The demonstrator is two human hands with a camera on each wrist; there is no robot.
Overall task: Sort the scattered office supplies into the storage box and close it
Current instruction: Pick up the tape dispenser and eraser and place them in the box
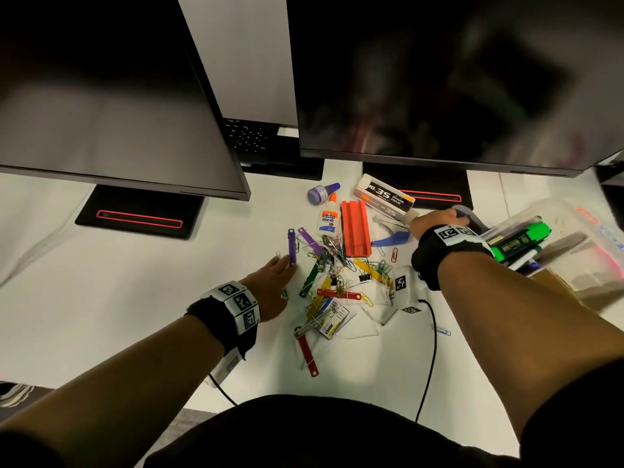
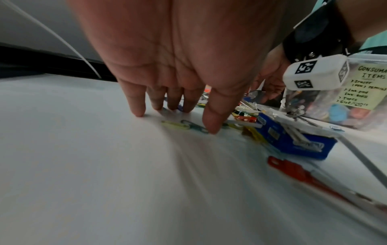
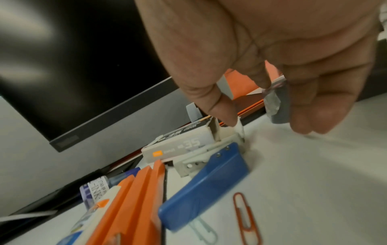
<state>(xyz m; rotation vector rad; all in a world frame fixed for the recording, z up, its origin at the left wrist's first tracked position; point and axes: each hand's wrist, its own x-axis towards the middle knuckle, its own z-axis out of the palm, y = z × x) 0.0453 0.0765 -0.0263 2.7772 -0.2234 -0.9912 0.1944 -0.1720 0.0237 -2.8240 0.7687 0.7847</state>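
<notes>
Left hand (image 1: 270, 282) lies flat on the white desk (image 1: 101, 298), fingers straight and holding nothing, fingertips (image 2: 139, 112) touching the surface at the left edge of the scattered supplies. A purple strip (image 1: 291, 246) sits just beyond those fingertips, its long axis running away from the person toward the monitors (image 1: 101, 96); green and yellow paper clips (image 2: 178, 125) lie under the thumb. This hand is judged nearer the clip pile (image 1: 334, 278), which spreads to its right.

At centre, the glue bottle (image 1: 327, 214) and the orange tray (image 1: 354, 228) both lie lengthwise front to back, the glue's tip pointing at the monitors. The staple box (image 1: 385, 197) lies crosswise behind them.

Right hand (image 1: 435, 221) pinches a small grey, partly wrapped object (image 3: 278, 106), thumb and fingers curled round it; what it is cannot be told. The storage box (image 1: 574, 244), open and already holding markers, stands just right of that hand, so the carry is judged short and rightward.
</notes>
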